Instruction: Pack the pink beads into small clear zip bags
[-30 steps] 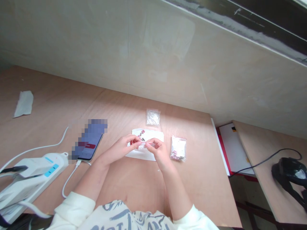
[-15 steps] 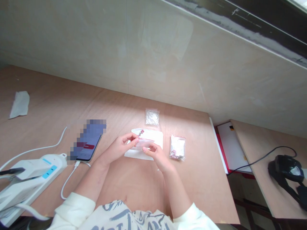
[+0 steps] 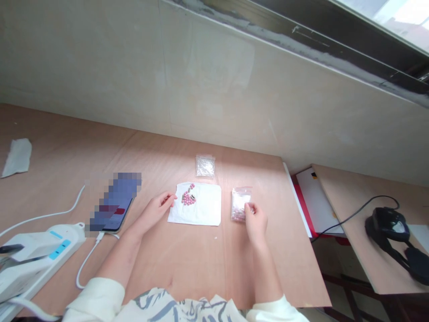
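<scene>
A white sheet of paper (image 3: 208, 203) lies on the wooden table, with a cluster of small pink beads (image 3: 188, 200) and a few dark and metallic pieces on its left half. My left hand (image 3: 157, 212) is closed, thumb and fingers pressed together at the sheet's left edge; what they hold, if anything, is too small to tell. To the right of the sheet, my right hand (image 3: 256, 221) pinches the right side of a clear zip bag (image 3: 239, 203) with pink pieces in its lower part. Another clear bag (image 3: 205, 166) with silvery contents lies behind the sheet.
A phone (image 3: 115, 203) with a white cable lies left of my left hand. Nearer the left corner is a white power strip (image 3: 43, 264) with plugs. A folded tissue (image 3: 17, 156) lies far left. Black headgear (image 3: 390, 228) sits on the side table at right.
My right hand has moved right from above the paper to the bag there. My left hand has drawn back left. The small bag between my hands is gone from there, uncovering the beads.
</scene>
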